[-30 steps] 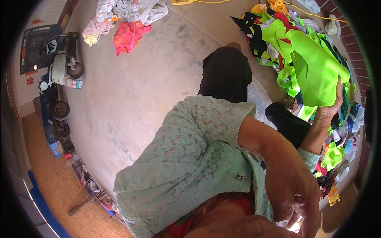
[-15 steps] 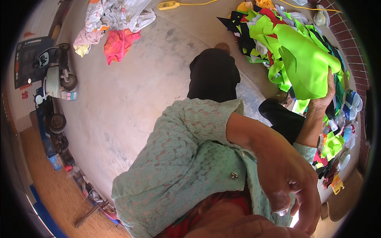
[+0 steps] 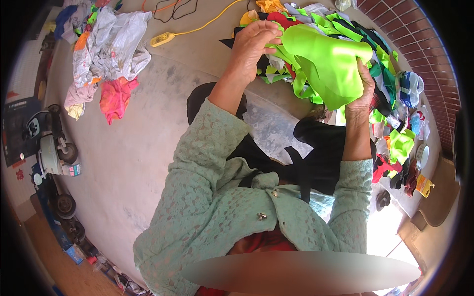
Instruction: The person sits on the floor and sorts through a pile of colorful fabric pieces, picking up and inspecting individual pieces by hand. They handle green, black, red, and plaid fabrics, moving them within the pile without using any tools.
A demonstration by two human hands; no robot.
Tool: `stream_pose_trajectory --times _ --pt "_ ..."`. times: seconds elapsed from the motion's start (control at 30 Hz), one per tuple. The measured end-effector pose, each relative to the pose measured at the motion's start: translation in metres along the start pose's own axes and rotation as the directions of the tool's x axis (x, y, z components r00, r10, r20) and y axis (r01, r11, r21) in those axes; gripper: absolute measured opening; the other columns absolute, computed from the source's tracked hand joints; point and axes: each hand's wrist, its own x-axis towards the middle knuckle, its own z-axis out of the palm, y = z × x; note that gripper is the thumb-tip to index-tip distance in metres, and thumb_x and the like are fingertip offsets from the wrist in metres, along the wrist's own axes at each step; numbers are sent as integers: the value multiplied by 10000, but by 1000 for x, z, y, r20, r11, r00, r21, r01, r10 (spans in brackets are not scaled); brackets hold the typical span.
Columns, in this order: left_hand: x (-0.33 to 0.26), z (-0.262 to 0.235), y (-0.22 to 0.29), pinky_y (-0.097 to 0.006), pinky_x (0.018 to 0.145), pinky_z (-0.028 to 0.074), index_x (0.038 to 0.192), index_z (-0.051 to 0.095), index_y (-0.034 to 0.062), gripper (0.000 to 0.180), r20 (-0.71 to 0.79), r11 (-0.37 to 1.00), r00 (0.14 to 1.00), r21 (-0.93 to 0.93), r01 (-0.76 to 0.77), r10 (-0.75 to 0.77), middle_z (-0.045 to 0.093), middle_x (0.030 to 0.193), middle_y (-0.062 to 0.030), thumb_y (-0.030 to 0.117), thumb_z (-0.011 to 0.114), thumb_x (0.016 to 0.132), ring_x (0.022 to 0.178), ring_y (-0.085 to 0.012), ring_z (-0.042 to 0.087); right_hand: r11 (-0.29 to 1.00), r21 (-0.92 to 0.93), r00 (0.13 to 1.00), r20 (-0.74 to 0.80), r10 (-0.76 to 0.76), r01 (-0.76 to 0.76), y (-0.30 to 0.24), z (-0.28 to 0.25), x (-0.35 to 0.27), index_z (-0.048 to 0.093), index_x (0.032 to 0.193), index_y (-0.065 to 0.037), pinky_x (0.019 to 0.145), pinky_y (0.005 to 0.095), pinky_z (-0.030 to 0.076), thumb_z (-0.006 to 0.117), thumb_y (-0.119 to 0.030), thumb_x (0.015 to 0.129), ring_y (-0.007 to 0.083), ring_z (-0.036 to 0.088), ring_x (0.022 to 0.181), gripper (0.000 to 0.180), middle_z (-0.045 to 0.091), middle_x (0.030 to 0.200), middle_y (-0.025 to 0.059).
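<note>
A bright lime-green sheet of fabric (image 3: 326, 64) hangs in front of me, with one edge curled over. My right hand (image 3: 363, 89) is closed on its right lower edge, the thumb lying over the cloth. At the sheet's upper left corner is my left hand (image 3: 254, 47), open, its fingers stretched out and slightly apart; whether the fingertips touch the fabric is hard to make out. Beneath and behind the sheet lies a heap of fabric scraps (image 3: 340, 24) in lime green, black, red, grey and orange.
White plastic bags (image 3: 111, 42) and a pink-orange cloth (image 3: 118, 96) lie on the floor at far left. A yellow power strip (image 3: 162, 39) trails its cord toward the heap. A toy vehicle (image 3: 57, 155) stands at left. A tiled brick-red wall (image 3: 419, 49) rises at right.
My left hand has moved from near my head out to the upper left of the green sheet. My right hand keeps hold of the sheet. The view has shifted.
</note>
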Motion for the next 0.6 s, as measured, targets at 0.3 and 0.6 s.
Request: stream_pose_trajectory --times 0.3,0.6 --pt "3 10 -23 -267 664 399 941 614 -6 530 133 994 985 -2 109 -108 599 873 -39 488 648 754 790 -121 519 996 6 989 112 92 -93 10 12 -7 517 1152 -43 834 337 489 581 -103 817 219 608 909 346 610 1032 91" --pt "4 11 -17 -229 811 446 1144 557 30 355 16 973 980 -121 -195 198 595 1071 -55 78 642 803 941 -94 550 991 -64 993 5 117 -117 16 11 0 543 1102 -23 787 317 512 595 -98 816 192 626 858 301 624 1007 97"
